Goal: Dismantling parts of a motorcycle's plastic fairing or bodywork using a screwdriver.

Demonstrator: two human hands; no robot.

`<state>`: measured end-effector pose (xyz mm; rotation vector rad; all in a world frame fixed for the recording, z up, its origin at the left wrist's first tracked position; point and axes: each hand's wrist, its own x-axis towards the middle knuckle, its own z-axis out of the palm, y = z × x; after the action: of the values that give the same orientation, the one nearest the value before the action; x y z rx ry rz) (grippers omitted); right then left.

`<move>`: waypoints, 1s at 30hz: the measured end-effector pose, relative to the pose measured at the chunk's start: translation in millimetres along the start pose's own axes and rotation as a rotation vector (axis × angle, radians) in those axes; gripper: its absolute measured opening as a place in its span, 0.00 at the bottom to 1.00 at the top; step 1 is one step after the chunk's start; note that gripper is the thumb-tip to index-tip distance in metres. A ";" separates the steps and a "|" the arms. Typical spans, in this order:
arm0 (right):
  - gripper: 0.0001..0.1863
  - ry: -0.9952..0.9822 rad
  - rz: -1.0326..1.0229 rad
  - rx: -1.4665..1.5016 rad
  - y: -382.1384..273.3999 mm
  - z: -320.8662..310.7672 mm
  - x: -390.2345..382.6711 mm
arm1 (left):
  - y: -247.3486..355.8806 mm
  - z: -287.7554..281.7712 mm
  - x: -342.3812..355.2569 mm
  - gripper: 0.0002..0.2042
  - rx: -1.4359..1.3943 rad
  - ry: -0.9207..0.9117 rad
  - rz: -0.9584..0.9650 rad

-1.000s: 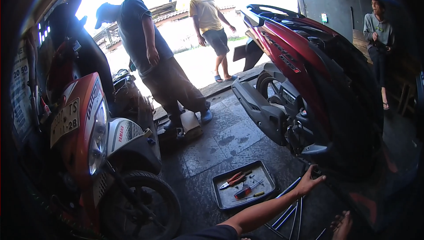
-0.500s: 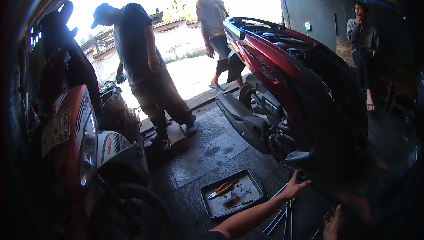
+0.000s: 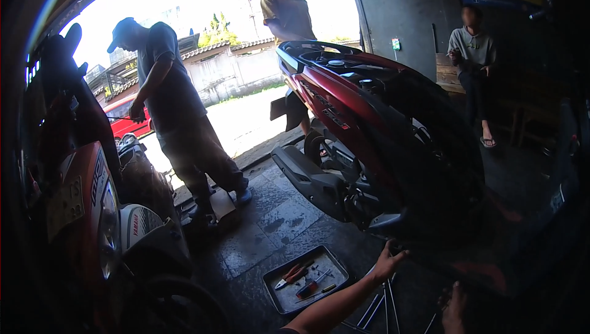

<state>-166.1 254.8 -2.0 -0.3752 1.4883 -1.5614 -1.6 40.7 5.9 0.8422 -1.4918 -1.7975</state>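
My left hand (image 3: 387, 261) reaches in over the floor beside the lower edge of a dark red scooter (image 3: 329, 103). Its fingers are curled round something dark, which shadow keeps me from making out. Left of my forearm lies a shallow black tray (image 3: 270, 285). In it are orange-handled pliers (image 3: 295, 274), a screwdriver (image 3: 309, 288), a thin yellow-handled tool (image 3: 327, 288) and several small dark pieces. Thin metal rods (image 3: 386, 306) rest on the floor under and beyond my wrist. What looks like a bare foot (image 3: 453, 309) shows at the lower right. My right hand does not show.
An orange and white motorbike (image 3: 101, 211) stands close on the left. Beyond it a person in dark clothes (image 3: 175, 88) bends over another motorbike. Someone in a yellow shirt (image 3: 289, 14) stands behind the scooter. A third person (image 3: 472, 51) sits on a wooden bench at right.
The whole scene has shifted left in view. My left hand stays by the scooter's lower edge. The bending person's hand has risen, holding a thin rod; the seated person's hand has dropped.
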 end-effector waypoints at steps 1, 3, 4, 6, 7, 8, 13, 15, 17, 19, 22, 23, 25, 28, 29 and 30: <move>0.17 -0.007 0.007 -0.029 1.7 -3.4 1.8 | 4.8 2.5 -3.5 0.43 0.033 0.018 -0.016; 0.16 -0.011 0.037 -0.089 9.5 -13.8 3.0 | 4.3 3.1 -5.3 0.42 0.062 0.029 0.008; 0.15 -0.010 0.045 -0.085 15.5 -29.6 -0.3 | 9.3 15.3 -8.3 0.41 0.125 0.050 0.050; 0.14 0.056 0.092 -0.140 27.7 -58.7 -27.0 | -0.3 15.9 1.1 0.38 -0.042 0.010 0.094; 0.14 0.037 0.092 -0.257 30.0 -71.2 -39.9 | 11.5 24.1 -2.0 0.35 -0.143 -0.044 0.038; 0.14 -0.028 0.109 -0.372 29.4 -64.4 -40.2 | 5.1 10.4 2.2 0.32 -0.161 -0.025 0.086; 0.18 -0.178 0.251 -0.600 53.1 -71.8 -63.6 | 13.4 -10.3 7.6 0.27 -0.241 0.019 0.095; 0.20 -0.191 0.306 -0.639 65.1 -87.0 -77.5 | 12.6 5.5 7.7 0.19 -0.315 0.012 0.099; 0.21 -0.191 0.323 -0.682 74.7 -96.5 -88.1 | 12.4 13.0 5.0 0.15 -0.376 -0.008 0.105; 0.21 -0.187 0.275 -0.756 83.8 -103.0 -98.3 | 8.8 10.1 4.1 0.15 -0.357 -0.023 0.117; 0.23 -0.245 0.273 -0.907 90.5 -108.8 -105.1 | 1.1 3.8 3.0 0.12 -0.392 0.053 0.109; 0.23 -0.240 0.209 -0.947 93.5 -111.6 -107.5 | 3.1 3.3 2.0 0.11 -0.390 0.052 0.125; 0.23 -0.209 0.188 -0.968 93.3 -117.9 -120.1 | 1.6 8.1 3.8 0.10 -0.378 0.047 0.109; 0.23 -0.251 0.234 -1.012 89.1 -124.3 -122.0 | -10.3 4.8 13.7 0.22 -0.256 0.079 0.040; 0.24 -0.259 0.147 -1.055 102.4 -116.8 -111.2 | -39.7 -33.9 28.6 0.29 -0.149 0.129 0.188; 0.24 -0.273 0.148 -1.053 112.5 -115.8 -103.0 | -43.1 -49.5 38.2 0.33 -0.264 0.090 0.128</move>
<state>-153.0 423.0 -92.6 -0.9918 1.9489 -0.4630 12.7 -12.2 -46.7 0.6711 -1.1913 -1.7870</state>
